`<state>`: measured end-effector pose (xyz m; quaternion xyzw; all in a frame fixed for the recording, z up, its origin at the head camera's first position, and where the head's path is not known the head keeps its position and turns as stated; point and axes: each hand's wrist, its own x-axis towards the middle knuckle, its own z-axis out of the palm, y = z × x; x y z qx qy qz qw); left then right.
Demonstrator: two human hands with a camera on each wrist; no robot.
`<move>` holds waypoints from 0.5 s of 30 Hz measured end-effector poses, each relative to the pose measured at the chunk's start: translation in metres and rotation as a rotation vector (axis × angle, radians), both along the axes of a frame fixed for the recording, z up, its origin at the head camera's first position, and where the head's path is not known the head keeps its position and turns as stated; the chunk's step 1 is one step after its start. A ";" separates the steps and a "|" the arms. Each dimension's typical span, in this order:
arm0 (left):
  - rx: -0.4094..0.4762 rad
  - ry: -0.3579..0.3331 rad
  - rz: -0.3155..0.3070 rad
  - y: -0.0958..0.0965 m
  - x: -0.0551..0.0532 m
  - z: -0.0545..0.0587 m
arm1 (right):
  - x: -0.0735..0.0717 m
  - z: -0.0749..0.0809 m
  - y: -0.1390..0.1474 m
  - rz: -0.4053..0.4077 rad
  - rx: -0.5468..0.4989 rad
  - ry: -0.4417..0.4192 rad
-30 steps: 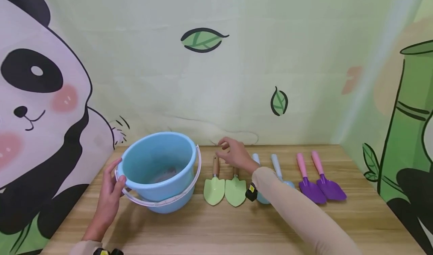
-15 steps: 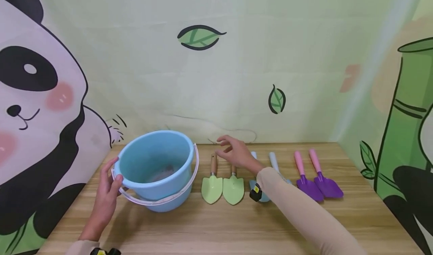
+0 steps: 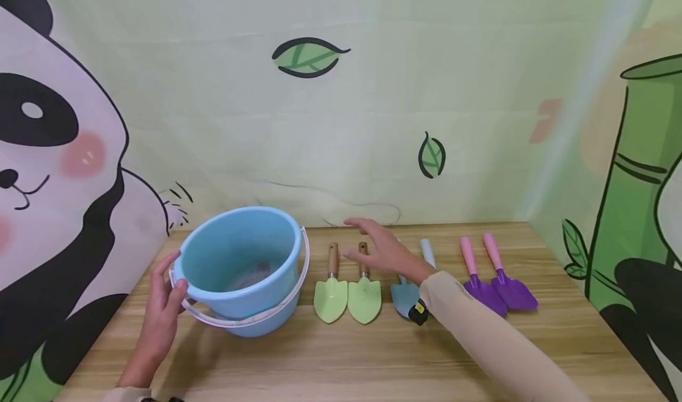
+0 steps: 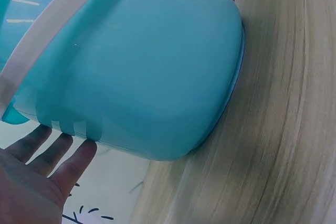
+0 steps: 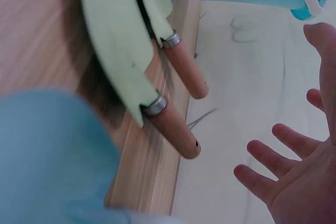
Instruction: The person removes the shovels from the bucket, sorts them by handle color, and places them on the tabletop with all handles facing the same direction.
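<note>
A light blue bucket (image 3: 242,298) with a white handle (image 3: 256,318) stands on the left of the table, a greyish patch on its inner bottom. My left hand (image 3: 162,301) holds it at the left side near the rim; in the left wrist view the fingertips (image 4: 81,153) meet its outer wall. My right hand (image 3: 380,248) hovers, fingers spread and holding nothing, near two pale green trowels (image 3: 330,300) (image 3: 364,300) with wooden handles. A light blue shovel (image 3: 404,295) lies partly hidden under the right wrist, with another blue handle (image 3: 427,251) beside it.
Two purple shovels (image 3: 483,295) (image 3: 514,292) with pink handles lie at the right end of the row. The wooden table (image 3: 298,366) ends at the back against a printed cloth wall (image 3: 229,124).
My right hand has shifted slightly right and opened its fingers wider, uncovering more of the second green trowel's handle. The left hand stays on the bucket while the head view drifts slightly right.
</note>
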<state>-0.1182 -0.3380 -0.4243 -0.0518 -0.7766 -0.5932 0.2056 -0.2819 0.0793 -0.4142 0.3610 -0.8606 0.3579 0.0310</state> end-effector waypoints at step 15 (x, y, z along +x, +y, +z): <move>-0.264 0.010 0.156 -0.012 0.020 0.014 | 0.024 -0.010 0.046 -0.064 0.215 0.279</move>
